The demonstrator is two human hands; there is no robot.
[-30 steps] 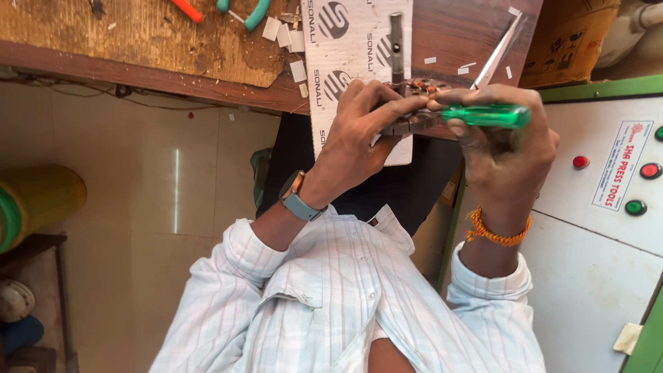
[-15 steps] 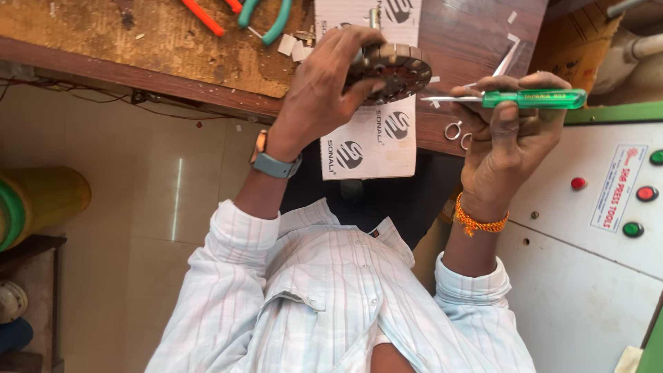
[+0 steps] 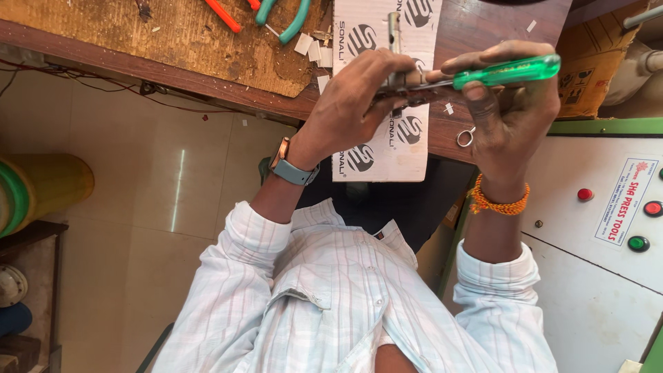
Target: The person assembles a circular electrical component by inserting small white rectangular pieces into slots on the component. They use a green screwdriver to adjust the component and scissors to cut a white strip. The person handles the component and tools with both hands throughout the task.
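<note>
Head view, looking down past the white striped shirt (image 3: 345, 304).

Left hand (image 3: 349, 103), grey-strap watch (image 3: 290, 167) on the wrist, is closed around a small dark metal part (image 3: 400, 81), held up just over the near edge of the wooden bench (image 3: 173, 41). Part mostly hidden by the fingers; can't tell what it is.

Right hand (image 3: 514, 103), orange bead bracelet (image 3: 498, 202) on the wrist, grips a screwdriver with a translucent green handle (image 3: 507, 71). Shaft runs level toward the left hand, tip touching the metal part.

Both hands are above a white printed cardboard sheet (image 3: 387, 138) that overhangs the bench's near edge. Small metal ring (image 3: 465, 137) lies on the bench just right of the sheet.

Far edge of the bench: green-handled pliers (image 3: 293, 17) and an orange-handled tool (image 3: 222, 15) on a worn wood board (image 3: 159, 31), small white scraps (image 3: 311, 47) beside them.

Right of the bench: pale control panel (image 3: 594, 262) with red and green buttons, cardboard box (image 3: 587, 69) behind it.
</note>
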